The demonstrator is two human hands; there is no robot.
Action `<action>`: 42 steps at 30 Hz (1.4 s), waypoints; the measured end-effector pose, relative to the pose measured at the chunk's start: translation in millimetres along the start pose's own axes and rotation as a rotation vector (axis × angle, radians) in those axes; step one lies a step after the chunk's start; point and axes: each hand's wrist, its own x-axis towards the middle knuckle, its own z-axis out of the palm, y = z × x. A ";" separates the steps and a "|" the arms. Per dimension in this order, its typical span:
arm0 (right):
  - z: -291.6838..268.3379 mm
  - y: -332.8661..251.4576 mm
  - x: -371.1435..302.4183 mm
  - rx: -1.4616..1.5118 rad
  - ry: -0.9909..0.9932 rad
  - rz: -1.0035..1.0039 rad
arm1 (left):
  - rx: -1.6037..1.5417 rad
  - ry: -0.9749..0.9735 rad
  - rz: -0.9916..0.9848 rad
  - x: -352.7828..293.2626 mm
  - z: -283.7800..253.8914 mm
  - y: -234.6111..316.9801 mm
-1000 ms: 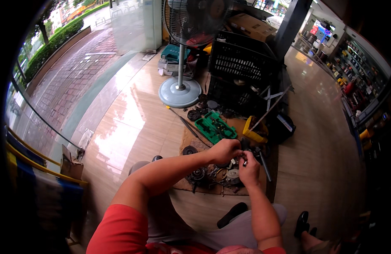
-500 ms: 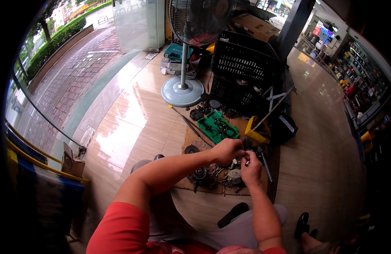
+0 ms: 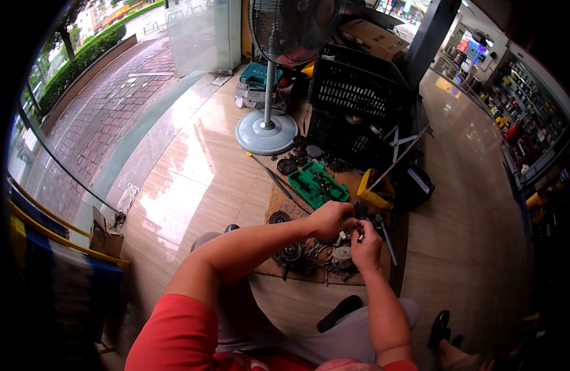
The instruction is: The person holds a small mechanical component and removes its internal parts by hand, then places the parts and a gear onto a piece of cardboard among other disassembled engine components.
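My left hand (image 3: 332, 219) and my right hand (image 3: 366, 246) meet fingertip to fingertip over a brown cardboard sheet (image 3: 275, 199) on the floor. Both are closed. A small dark piece (image 3: 360, 237) shows at the right fingers, its kind too small to tell; whatever the left fingers pinch is hidden. Just beyond the hands lies an open green tool case (image 3: 319, 185) with dark tools in it. Greasy round machine parts (image 3: 291, 252) lie below the left forearm, and a grey metal part (image 3: 342, 256) sits close to the right hand. A metal bar (image 3: 388, 242) rests to the right.
A yellow container (image 3: 375, 191) and a black box (image 3: 414, 188) stand beyond the right hand. Farther back are black crates (image 3: 359, 93) and a pedestal fan on a round grey base (image 3: 266, 133). Another person's shoe (image 3: 441, 328) is at the lower right.
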 end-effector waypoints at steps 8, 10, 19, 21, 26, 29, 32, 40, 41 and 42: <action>5.0 8.6 1.1 -0.037 0.076 -0.114 | -0.024 -0.013 0.010 -0.5 -0.6 0.9; 4.9 8.2 1.1 -0.031 0.074 -0.112 | -0.007 -0.018 0.013 0.0 0.8 -0.8; 1.7 4.6 0.7 -0.016 0.045 -0.078 | 0.020 -0.009 0.013 0.5 2.2 -2.0; 2.2 6.7 0.7 -0.025 0.056 -0.098 | -0.003 -0.012 0.024 0.4 2.3 -2.3; 3.6 10.5 0.9 -0.041 0.064 -0.122 | -0.005 -0.031 0.028 0.0 3.7 -4.9; 3.2 8.9 0.8 -0.048 0.063 -0.134 | 0.017 -0.037 0.031 0.8 4.0 -6.4; 1.1 1.6 0.5 0.017 0.028 -0.059 | 0.035 -0.025 0.036 0.6 4.2 -7.7; 1.6 5.5 0.8 -0.014 0.032 -0.087 | 0.025 -0.032 0.024 0.7 2.7 -5.3; 1.7 5.8 0.8 -0.018 0.032 -0.087 | 0.021 -0.033 0.024 0.6 2.8 -5.4; 2.0 6.6 0.9 -0.021 0.032 -0.089 | 0.018 -0.034 0.025 0.6 2.9 -5.5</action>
